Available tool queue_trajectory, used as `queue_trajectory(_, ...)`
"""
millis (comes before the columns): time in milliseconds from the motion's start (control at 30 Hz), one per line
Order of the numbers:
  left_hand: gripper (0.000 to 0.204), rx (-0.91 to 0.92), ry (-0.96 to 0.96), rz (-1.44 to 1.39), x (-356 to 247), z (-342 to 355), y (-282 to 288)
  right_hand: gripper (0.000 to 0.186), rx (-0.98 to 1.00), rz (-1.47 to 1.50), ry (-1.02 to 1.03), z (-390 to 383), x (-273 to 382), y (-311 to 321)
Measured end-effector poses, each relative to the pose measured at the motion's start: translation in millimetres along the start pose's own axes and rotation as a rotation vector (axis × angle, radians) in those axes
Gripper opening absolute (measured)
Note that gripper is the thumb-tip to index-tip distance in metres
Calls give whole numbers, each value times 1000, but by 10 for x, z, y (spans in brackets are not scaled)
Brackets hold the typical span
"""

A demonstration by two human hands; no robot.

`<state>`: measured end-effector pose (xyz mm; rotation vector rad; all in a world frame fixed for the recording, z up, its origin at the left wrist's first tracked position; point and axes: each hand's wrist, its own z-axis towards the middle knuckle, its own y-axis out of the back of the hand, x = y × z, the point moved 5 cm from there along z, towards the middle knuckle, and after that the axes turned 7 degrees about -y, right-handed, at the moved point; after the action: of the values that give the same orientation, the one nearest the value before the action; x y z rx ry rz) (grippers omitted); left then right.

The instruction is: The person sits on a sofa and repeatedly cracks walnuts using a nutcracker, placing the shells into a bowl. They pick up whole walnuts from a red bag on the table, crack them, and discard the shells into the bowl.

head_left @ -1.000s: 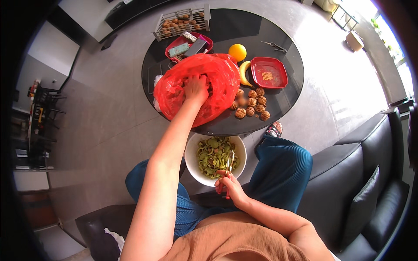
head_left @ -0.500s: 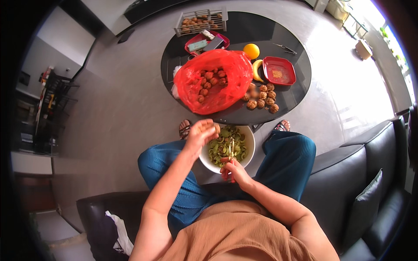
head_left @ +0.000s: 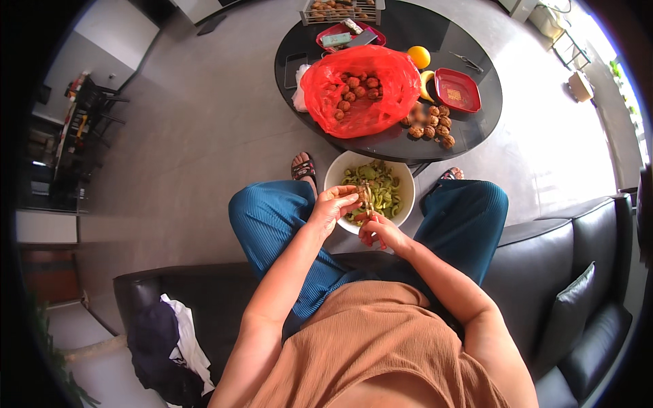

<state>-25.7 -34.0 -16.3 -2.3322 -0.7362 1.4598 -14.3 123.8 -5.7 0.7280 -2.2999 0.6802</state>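
2 things are held over the white bowl [head_left: 407,187]: a red-handled metal tool [head_left: 369,200], enclosed by the right grip [head_left: 382,233], and a small brown nut [head_left: 360,193], pinched by the left grip [head_left: 333,207], the nearer one. The nut lies ahead and left of the right grip, beside the tool; I cannot tell its long axis. The tool's long axis runs forward, metal end toward the bench [head_left: 442,30].

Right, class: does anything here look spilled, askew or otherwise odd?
Nothing looks spilled or damaged. One oddity: a blurred patch covers some loose walnuts beside the red bag, while the rest look sharper. Dark and white cloth also lies crumpled on the sofa.
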Motion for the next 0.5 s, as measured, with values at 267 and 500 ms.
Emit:
queue_trajectory(267,26,-29,-78,213,89,60,-28,22,-69,-109,-18,111,-129,59)
queue_trajectory(500,26,-15,-73,221,137,86,-41,27,-59,-95,-32,98,-141,90)
